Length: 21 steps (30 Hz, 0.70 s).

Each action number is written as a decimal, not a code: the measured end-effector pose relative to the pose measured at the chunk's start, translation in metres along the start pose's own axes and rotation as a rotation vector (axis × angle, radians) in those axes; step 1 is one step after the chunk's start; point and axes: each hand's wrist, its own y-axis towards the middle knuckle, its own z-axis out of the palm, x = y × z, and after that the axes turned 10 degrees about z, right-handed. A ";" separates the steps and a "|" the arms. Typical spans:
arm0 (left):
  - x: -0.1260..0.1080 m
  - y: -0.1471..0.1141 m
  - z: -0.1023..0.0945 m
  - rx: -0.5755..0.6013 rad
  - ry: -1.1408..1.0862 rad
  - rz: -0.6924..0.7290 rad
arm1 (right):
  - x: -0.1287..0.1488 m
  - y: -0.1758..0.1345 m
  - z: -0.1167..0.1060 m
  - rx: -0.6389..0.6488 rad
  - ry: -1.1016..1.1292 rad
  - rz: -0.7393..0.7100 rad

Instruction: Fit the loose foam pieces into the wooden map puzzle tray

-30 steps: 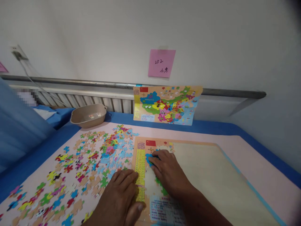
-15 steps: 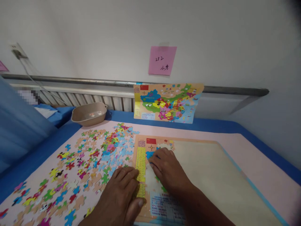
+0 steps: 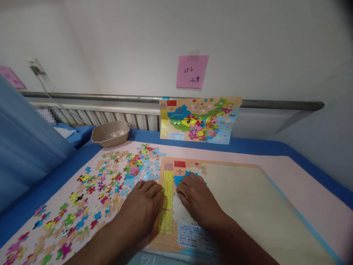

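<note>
Left hand [image 3: 143, 209]: flat, palm down, fingers together; rests across the left edge of the puzzle board [image 3: 248, 206], on the yellow strip [image 3: 167, 200], seemingly to steady the board.
Right hand [image 3: 197, 200]: palm down, fingers loosely bent, tips pressing on the blue pieces [image 3: 180, 180] already seated in the board's far left corner; whether a loose piece lies under the fingers cannot be told.
Puzzle board: lies flat on the pink mat [image 3: 289, 173], near centre; mostly bare, only the left part filled.
Loose pieces [image 3: 91, 191]: scattered face up over the mat, left of the board, within reach of the left hand.
Reference map [image 3: 200, 119]: propped upright against the rail [image 3: 275, 103] at the far side, facing the person, seemingly as a guide.
Beige bowl [image 3: 110, 133]: far left, a few pieces inside.
Pink note [image 3: 192, 71]: stuck on the wall above the map.
</note>
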 end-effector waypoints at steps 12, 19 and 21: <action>0.003 0.005 0.027 -0.115 -0.073 0.090 | -0.006 -0.001 -0.002 -0.045 -0.013 0.124; 0.004 0.004 0.026 -0.114 -0.130 0.052 | -0.005 0.001 -0.004 -0.034 -0.006 0.154; 0.003 0.003 0.025 -0.111 -0.123 0.049 | -0.006 0.002 -0.004 -0.054 -0.017 0.177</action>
